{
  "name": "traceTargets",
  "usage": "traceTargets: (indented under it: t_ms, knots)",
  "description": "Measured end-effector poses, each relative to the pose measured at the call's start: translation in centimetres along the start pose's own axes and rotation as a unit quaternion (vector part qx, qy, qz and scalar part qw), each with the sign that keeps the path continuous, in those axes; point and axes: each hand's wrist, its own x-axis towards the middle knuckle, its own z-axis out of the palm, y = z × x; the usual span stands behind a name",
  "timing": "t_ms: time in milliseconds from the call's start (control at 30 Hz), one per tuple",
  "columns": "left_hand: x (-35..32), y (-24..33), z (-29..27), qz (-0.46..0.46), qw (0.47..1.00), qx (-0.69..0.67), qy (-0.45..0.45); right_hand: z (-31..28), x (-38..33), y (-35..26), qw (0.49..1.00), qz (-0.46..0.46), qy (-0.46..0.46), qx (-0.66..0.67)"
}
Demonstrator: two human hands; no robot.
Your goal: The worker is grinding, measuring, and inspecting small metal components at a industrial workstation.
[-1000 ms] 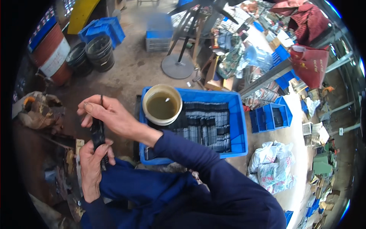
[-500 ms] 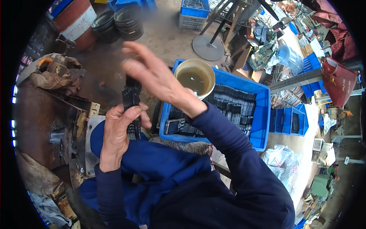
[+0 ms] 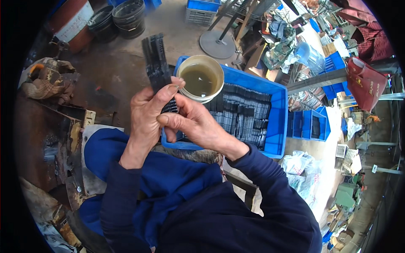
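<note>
In my left hand point(image 3: 144, 116) is a stack of thin black strips point(image 3: 156, 63), gripped near its lower end with the thumb laid across it. The stack stands up from my fingers, its top leaning slightly left. My right hand point(image 3: 198, 124) closes on the bottom end of the same stack, its fingers curled beside my left thumb. Right of the stack, a pale bucket point(image 3: 220, 76) of murky liquid sits at the crate's left end. The blue crate point(image 3: 278, 122) holds rows of similar black strips point(image 3: 247, 111), partly covered by my right hand.
Past the crate is a round metal stand base point(image 3: 217, 44). Dark buckets point(image 3: 128, 21) and a red-and-white drum point(image 3: 74, 25) stand at the far left. A worn metal bench edge point(image 3: 86, 126) lies by my left knee. Blue bins point(image 3: 310, 124) and plastic bags point(image 3: 301, 168) are at right.
My right hand has come down from above the stack to grip its lower end. The stack has moved up and right with my left hand, and the whole view has shifted slightly.
</note>
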Motion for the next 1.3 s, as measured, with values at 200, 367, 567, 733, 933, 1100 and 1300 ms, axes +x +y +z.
traceTargets:
  t_ms: [200, 367, 567, 733, 933, 1100, 1300]
  knots:
    - [2.3, -0.5, 3.5, -0.082, 0.99, 0.006, -0.116, -4.0, -1.9, -2.6, 0.988, 0.041, 0.123, -0.08]
    - [4.4, -0.6, 1.4, 0.006, 0.965, 0.195, -0.176, -9.8, -2.8, -5.9, 0.957, 0.198, 0.158, -0.141]
    - [2.0, 8.5, -7.8, 0.059, 0.94, 0.334, -0.027, -15.8, 0.8, -4.3, 0.765, 0.165, -0.019, -0.622]
    - [-3.2, 12.7, -15.5, 0.074, 0.935, 0.316, 0.142, -20.3, 3.6, 2.0, 0.567, -0.044, -0.097, -0.816]
    - [-14.8, 14.8, -24.0, 0.126, 0.826, 0.488, 0.252, -16.4, 8.9, 3.3, 0.571, 0.084, -0.167, -0.8]
    - [-19.0, 12.2, -27.9, 0.064, 0.718, 0.674, 0.16, -25.0, 8.4, 7.7, 0.465, 0.071, -0.199, -0.859]
    - [-19.2, 10.0, -24.2, 0.153, 0.652, 0.731, 0.135, -20.3, 3.1, 0.4, 0.64, 0.139, -0.065, -0.753]
